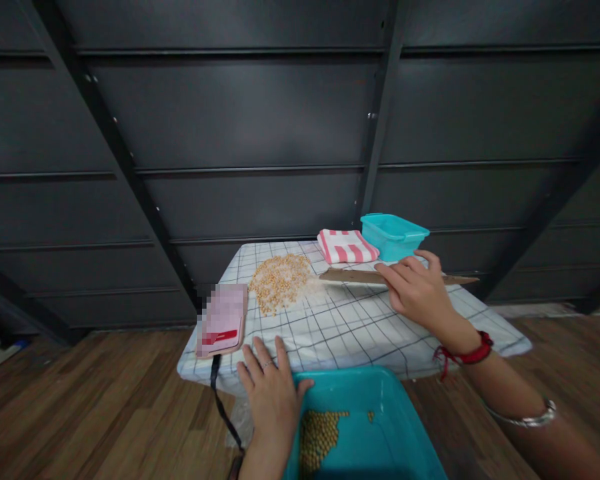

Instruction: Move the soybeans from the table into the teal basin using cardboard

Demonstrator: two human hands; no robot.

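Observation:
My right hand (417, 290) grips a long, thin brown strip (353, 275) that looks like cardboard, holding it low over the checked tablecloth. Just left of the strip's tip lies a spread heap of yellow kernels (280, 280) mixed with fine white grains. My left hand (270, 387) rests with fingers spread on the front edge of the cloth, its thumb at the rim of a large teal basin (400, 413). Round greenish-yellow beans (320, 437) lie in the basin's left part, with a few apart from them.
A pink phone (225, 320) with a dark strap (221, 400) lies at the table's left edge. A folded pink-and-white striped towel (347, 247) and a small turquoise basket (393, 237) stand at the back. Behind the table rises a dark panelled wall (250, 113).

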